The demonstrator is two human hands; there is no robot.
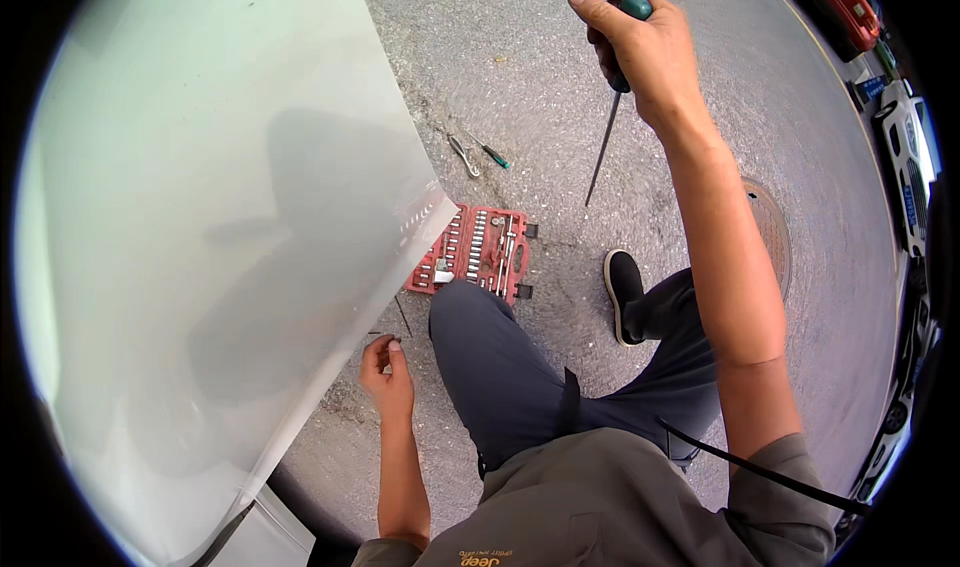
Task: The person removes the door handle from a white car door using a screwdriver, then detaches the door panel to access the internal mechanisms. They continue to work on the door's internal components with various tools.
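My right hand (645,47) is raised at upper right, closed on the dark green handle of a long screwdriver (605,142) whose shaft points down over the pavement. My left hand (388,372) is low at centre beside a pale vehicle panel (150,167), its fingers curled together at something small and dark that I cannot make out. A thin dark rod (404,315) shows just beyond it. An open red socket-set case (520,257) lies past my bent left knee, partly hidden by the panel. A ratchet (463,155) and a green-handled screwdriver (496,157) lie beyond the case.
The pale panel fills the left side, with my shadow on it. My foot (625,287) rests on rough pavement (500,67) near a round metal cover (770,227). A red car (840,7) and white car (905,167) stand along the far right.
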